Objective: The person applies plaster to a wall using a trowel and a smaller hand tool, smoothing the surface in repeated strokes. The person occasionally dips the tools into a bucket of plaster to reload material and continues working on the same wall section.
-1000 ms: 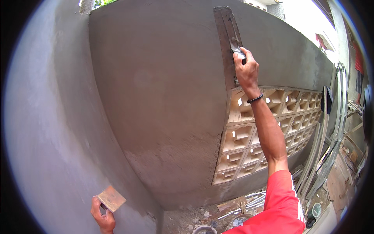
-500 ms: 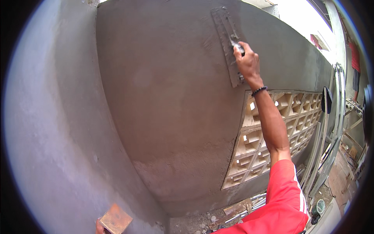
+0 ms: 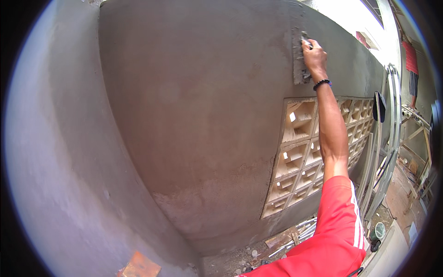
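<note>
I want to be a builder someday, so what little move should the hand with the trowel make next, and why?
Perhaps the right hand should slide the plastering trowel a little left, blade flat: it seems to lie against the grey plastered wall already, and the surface just left of it looks slightly patchy.

Building site: grey plastered wall [image 3: 194, 115], pale pierced blocks [image 3: 302, 127], long leaning strips [image 3: 397, 111], rubble-strewn ground [image 3: 226, 264].

Red short sleeve [image 3: 334, 214], white stripes [image 3: 357, 221], dark beaded bracelet [image 3: 322, 84].
</note>
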`<action>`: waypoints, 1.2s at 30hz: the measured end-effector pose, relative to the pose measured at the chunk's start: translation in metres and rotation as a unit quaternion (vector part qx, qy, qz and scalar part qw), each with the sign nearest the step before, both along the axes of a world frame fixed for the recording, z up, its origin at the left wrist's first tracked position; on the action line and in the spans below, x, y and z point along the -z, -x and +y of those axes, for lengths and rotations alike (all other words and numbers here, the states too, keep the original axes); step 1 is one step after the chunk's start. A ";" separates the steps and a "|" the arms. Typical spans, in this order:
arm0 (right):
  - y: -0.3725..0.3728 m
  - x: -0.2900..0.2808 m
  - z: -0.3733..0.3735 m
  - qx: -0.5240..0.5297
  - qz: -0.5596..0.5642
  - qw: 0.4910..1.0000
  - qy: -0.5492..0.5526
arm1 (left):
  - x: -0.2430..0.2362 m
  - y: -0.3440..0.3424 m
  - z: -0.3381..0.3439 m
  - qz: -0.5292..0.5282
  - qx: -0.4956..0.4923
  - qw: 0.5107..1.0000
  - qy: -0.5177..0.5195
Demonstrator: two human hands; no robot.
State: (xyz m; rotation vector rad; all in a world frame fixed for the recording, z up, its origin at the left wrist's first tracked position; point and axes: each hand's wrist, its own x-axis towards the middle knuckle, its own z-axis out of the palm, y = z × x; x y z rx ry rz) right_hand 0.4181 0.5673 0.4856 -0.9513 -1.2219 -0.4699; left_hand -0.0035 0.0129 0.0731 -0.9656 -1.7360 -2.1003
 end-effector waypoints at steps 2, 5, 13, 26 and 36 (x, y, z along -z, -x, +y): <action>-0.015 0.017 0.020 -0.025 0.052 0.998 0.015 | 0.000 0.004 0.007 0.004 0.005 1.000 -0.006; 0.053 0.113 -0.016 -0.136 -0.045 0.990 0.000 | -0.005 0.003 0.010 0.006 0.001 1.000 -0.008; 0.035 -0.004 -0.014 -0.046 -0.076 0.996 -0.022 | -0.019 -0.010 0.041 0.031 0.019 0.999 -0.004; 0.017 -0.040 -0.003 -0.118 -0.005 0.993 0.022 | -0.030 -0.028 0.064 0.032 -0.008 0.999 -0.012; -0.012 -0.025 0.005 -0.122 -0.010 0.993 0.005 | -0.039 -0.033 0.076 0.027 0.028 0.995 -0.088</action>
